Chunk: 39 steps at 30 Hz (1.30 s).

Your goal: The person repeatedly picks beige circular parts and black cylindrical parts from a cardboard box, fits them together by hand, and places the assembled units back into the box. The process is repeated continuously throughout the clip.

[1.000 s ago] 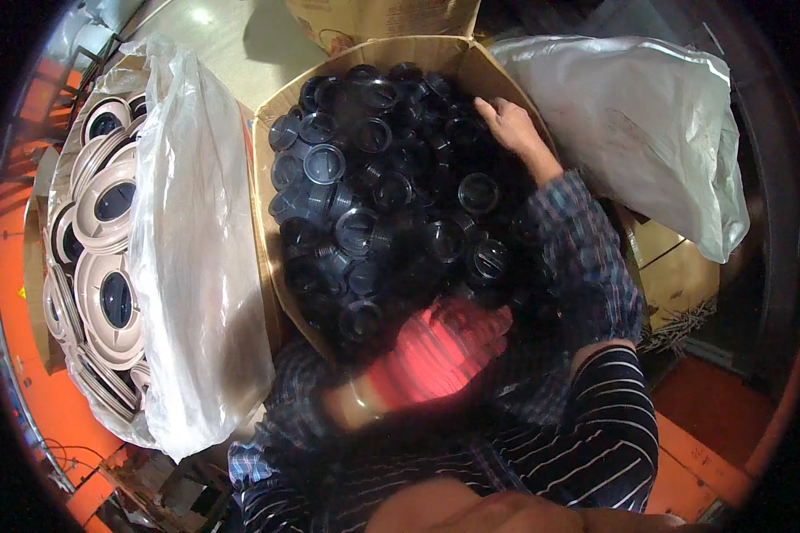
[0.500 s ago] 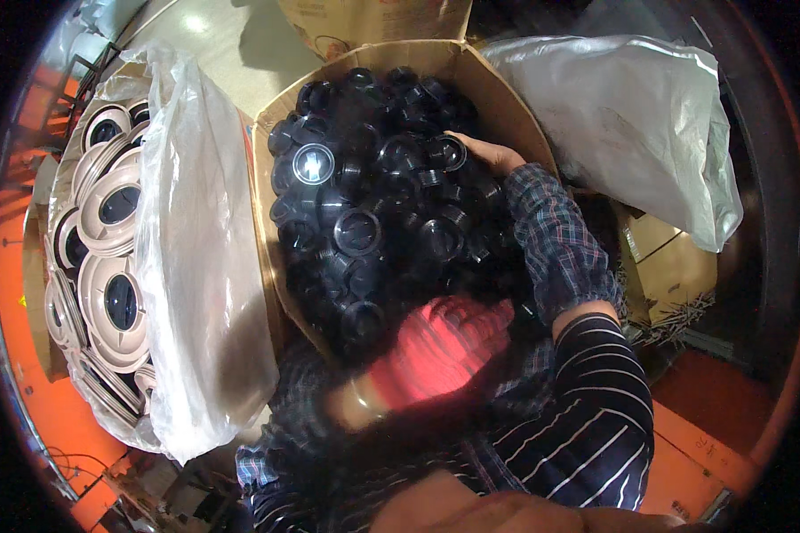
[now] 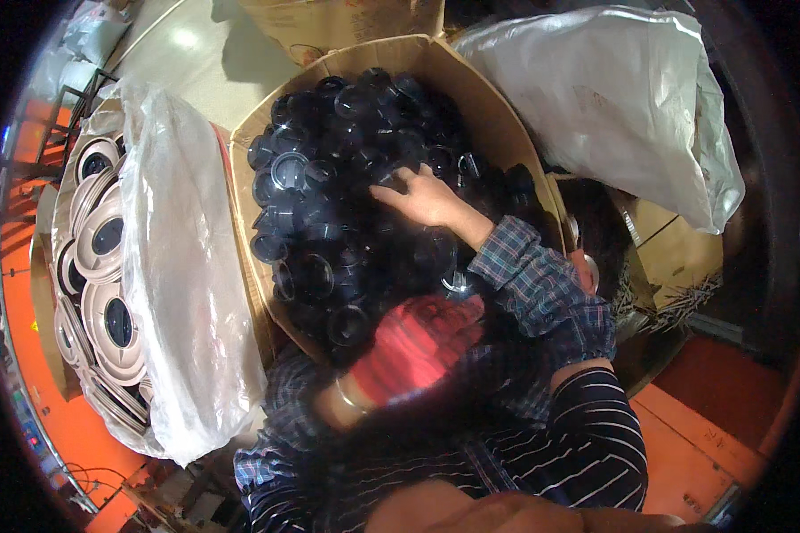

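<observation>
Right hand (image 3: 427,197) over black caps (image 3: 316,274), left hand (image 3: 418,345) toward the near edge of the box (image 3: 498,115); neither grip shows clearly.

Plastic caps (image 3: 316,275) lay piled in the cardboard box (image 3: 484,93) at centre. Right hand (image 3: 431,197) was over the pile, left hand (image 3: 418,342) at the box's near end. Flanged rings (image 3: 98,311) sat in a plastic bag (image 3: 187,266) left of the box; a second bag (image 3: 613,107) lay right, a carton (image 3: 347,27) behind.
</observation>
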Each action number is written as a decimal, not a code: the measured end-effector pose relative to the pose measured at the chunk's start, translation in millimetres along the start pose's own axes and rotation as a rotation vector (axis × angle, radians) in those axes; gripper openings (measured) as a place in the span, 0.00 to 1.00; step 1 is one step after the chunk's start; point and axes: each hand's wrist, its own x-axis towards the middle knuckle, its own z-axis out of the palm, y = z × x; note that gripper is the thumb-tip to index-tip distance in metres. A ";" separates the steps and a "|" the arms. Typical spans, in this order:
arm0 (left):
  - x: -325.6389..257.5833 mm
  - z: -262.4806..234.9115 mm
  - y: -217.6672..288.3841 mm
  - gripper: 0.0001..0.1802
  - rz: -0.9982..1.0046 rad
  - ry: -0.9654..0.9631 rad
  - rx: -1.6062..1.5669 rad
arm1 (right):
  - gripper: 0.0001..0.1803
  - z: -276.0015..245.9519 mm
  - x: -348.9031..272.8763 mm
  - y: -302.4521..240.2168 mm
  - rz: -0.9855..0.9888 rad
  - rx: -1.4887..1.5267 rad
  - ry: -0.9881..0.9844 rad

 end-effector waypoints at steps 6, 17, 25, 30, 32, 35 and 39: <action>-2.1 7.9 2.2 0.17 -0.121 -0.003 -0.133 | 0.47 3.8 -43.3 -43.9 -0.230 0.022 0.170; -0.9 -4.0 7.3 0.23 -0.185 -0.058 -0.177 | 0.14 -65.1 -9.8 5.4 -0.438 0.696 -0.075; 0.6 -2.1 12.1 0.23 -0.246 0.010 -0.131 | 0.14 -59.2 55.7 122.3 0.108 0.388 -0.336; -1.7 -1.9 15.4 0.22 -0.263 -0.005 -0.115 | 0.23 -68.1 33.5 112.6 0.018 0.120 -0.180; -2.3 -2.4 17.1 0.22 -0.239 -0.025 -0.064 | 0.31 -68.1 26.5 102.1 -0.116 -0.353 -0.290; -2.4 -3.8 14.1 0.20 -0.215 -0.075 0.006 | 0.32 -56.2 26.5 88.5 0.064 -0.547 -0.460; -1.7 -6.5 -2.8 0.15 -0.162 0.005 -0.017 | 0.30 -47.4 26.6 83.7 0.030 -0.466 -0.413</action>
